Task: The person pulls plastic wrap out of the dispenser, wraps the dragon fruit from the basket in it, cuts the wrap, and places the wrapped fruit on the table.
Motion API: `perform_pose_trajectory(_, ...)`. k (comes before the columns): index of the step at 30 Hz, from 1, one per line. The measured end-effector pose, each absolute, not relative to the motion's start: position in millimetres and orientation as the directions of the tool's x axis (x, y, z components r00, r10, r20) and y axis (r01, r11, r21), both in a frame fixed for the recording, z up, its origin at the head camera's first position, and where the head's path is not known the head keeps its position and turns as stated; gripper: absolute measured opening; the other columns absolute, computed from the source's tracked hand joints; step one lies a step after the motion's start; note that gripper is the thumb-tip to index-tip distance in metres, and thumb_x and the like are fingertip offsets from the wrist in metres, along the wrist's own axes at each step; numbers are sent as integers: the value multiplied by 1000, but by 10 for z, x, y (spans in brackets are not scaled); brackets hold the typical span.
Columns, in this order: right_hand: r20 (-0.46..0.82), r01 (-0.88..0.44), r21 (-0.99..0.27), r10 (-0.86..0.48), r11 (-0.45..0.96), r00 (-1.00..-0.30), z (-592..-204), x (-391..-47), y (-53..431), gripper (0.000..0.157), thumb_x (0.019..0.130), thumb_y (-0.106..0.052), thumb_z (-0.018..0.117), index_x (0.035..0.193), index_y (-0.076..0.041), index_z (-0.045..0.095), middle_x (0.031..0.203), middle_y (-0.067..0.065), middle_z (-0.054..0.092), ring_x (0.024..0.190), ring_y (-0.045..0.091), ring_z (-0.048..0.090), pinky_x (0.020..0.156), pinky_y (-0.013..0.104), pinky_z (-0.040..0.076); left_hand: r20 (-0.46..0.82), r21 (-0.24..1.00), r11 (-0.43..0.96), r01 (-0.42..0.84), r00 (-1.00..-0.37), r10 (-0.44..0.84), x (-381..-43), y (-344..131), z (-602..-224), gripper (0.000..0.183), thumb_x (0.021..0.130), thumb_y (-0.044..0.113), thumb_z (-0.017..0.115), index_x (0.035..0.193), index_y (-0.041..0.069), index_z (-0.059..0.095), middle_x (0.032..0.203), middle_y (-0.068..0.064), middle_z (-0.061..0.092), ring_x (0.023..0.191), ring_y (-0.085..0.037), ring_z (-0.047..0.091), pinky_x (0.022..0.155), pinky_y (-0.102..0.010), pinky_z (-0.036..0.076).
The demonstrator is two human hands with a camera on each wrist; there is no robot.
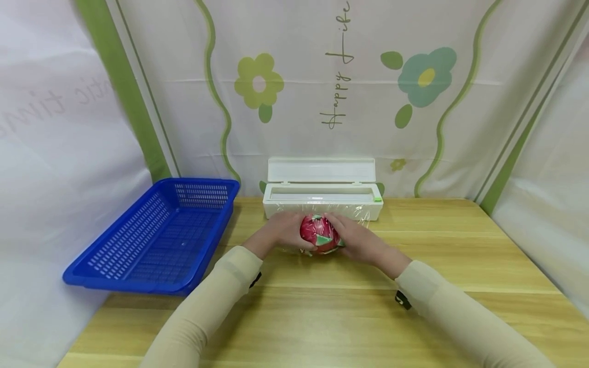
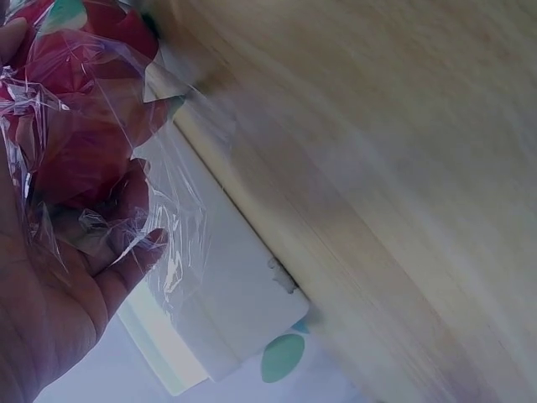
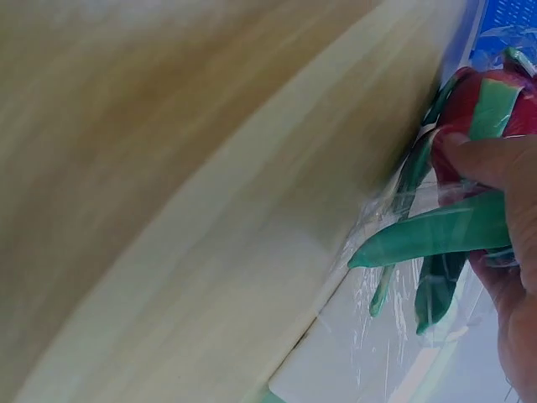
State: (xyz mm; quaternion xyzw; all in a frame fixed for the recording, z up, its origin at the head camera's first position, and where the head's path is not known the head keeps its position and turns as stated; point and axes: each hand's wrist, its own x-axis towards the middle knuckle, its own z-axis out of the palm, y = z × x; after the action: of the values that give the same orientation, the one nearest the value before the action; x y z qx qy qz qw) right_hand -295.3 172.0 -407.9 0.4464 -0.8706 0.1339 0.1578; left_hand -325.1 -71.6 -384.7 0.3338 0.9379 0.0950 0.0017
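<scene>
Between both hands is a red dragon fruit (image 1: 317,234) with green scales, partly covered in clear cling film (image 2: 180,227). My left hand (image 1: 286,230) holds its left side, fingers curved around it with film bunched over them in the left wrist view. From the right, my right hand (image 1: 358,240) grips the fruit, its thumb pressed on the red skin among long green scales (image 3: 436,228). Right behind the hands stands a white cling film dispenser (image 1: 271,209), its lid (image 1: 322,171) raised. Loose film spreads across the dispenser's front.
A blue plastic basket (image 1: 202,271) with perforated sides sits on the left of the wooden table (image 1: 460,245). Behind the dispenser hangs a pale cloth (image 1: 299,138) printed with flowers, and cloth also encloses the left and right sides.
</scene>
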Motion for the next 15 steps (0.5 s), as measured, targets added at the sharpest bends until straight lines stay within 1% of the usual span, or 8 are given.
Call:
perform_pose_trajectory(7,402,-812,-125,-719,570,-567,-4037,-2952,1697,92,71,-3,86,145,3,32,140,23,46,124,37,49,100,46,43,53,177,773,609,-790,611,-3222,-731,-3844,83,69,71,70,131,19,55,112,4,64,95,-11,59,78,-28,51)
perform_pose_trajectory(12,397,-814,-158,-719,559,-571,-4023,-2968,1684,90,73,-5,85,145,-1,32,139,20,47,124,34,50,100,44,43,47,207,772,601,-794,606,-3209,-758,-3828,93,66,77,67,136,18,52,118,1,63,100,-14,59,82,-31,52)
perform_pose_trajectory(15,396,-813,-169,-717,557,-573,-4018,-2974,1682,89,73,-5,85,145,-3,33,138,18,48,123,31,51,101,42,43,58,205,775,598,-798,600,-3213,-794,-3818,97,64,81,66,136,17,53,119,2,63,102,-13,59,84,-31,51)
